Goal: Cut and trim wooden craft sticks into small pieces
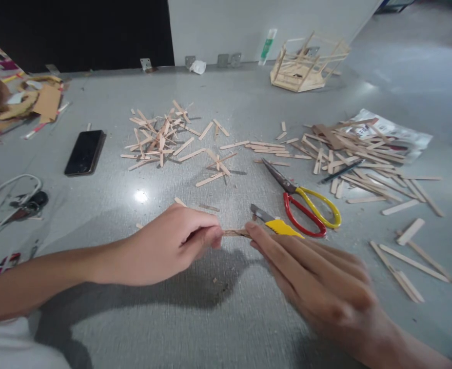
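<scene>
We hold a thin, narrow, pale-brown wooden stick [234, 232], level and crosswise in front of us above the grey metallic tabletop [164, 328]; dark streaks mark its short bare stretch, and both ends disappear into our fingers. Our left hand [164, 246] comes in from the side, wrist nearly straight, back upward, thumb and curled forefinger pinched on one end. Our right hand [314, 277] slants in from the lower corner, fingers long and together, their tips closed on the other end, the thumb hidden. Just beyond that hand lie a yellow-handled cutter knife [283, 227] and metal scissors with one red and one yellow handle [292, 189].
</scene>
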`<state>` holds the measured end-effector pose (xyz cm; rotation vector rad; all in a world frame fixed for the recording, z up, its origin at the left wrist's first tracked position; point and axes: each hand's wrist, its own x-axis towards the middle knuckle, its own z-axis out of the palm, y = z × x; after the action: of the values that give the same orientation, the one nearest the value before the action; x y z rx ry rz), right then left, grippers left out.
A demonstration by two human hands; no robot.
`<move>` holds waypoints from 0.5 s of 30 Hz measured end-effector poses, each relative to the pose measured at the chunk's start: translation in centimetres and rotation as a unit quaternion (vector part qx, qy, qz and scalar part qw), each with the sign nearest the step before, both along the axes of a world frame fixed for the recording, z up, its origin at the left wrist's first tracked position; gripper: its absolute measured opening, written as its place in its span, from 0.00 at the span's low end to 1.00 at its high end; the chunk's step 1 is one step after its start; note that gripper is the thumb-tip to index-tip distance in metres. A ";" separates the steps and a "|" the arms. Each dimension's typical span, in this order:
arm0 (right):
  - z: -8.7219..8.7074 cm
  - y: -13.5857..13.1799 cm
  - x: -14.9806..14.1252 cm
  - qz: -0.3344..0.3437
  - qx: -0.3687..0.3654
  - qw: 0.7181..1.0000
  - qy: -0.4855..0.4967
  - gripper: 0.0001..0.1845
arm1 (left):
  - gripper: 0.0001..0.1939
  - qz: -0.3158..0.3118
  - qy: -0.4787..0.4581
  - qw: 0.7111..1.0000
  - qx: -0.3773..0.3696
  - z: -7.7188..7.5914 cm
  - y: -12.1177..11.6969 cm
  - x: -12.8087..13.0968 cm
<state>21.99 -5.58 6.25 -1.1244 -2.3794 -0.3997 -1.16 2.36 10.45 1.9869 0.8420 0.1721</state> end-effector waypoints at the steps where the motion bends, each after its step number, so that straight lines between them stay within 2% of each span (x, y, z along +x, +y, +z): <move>1: -0.2 0.2 0.0 0.011 -0.010 1.000 -0.026 0.16 | 0.16 -0.021 0.006 1.000 -0.009 -0.5 0.5 0.0; 5: -1.6 1.2 -0.5 0.009 -0.066 0.990 -0.127 0.21 | 0.18 -0.081 0.043 0.988 -0.122 -3.4 2.9 0.0; 8: -2.8 1.8 -0.7 -0.008 -0.128 0.979 -0.159 0.24 | 0.18 -0.089 0.050 0.983 -0.155 -5.3 4.1 0.0; 11: -3.5 2.0 -0.6 -0.013 -0.147 0.978 -0.148 0.25 | 0.18 -0.087 0.043 0.984 -0.152 -5.9 4.4 -0.1; 15: -3.6 2.0 -0.5 -0.004 -0.147 0.980 -0.131 0.25 | 0.19 -0.097 0.039 0.985 -0.140 -5.9 4.4 -0.1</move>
<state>21.46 -3.62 2.67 -1.2784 -2.7336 -0.2126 -1.28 6.76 4.53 1.8049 0.6751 -0.1314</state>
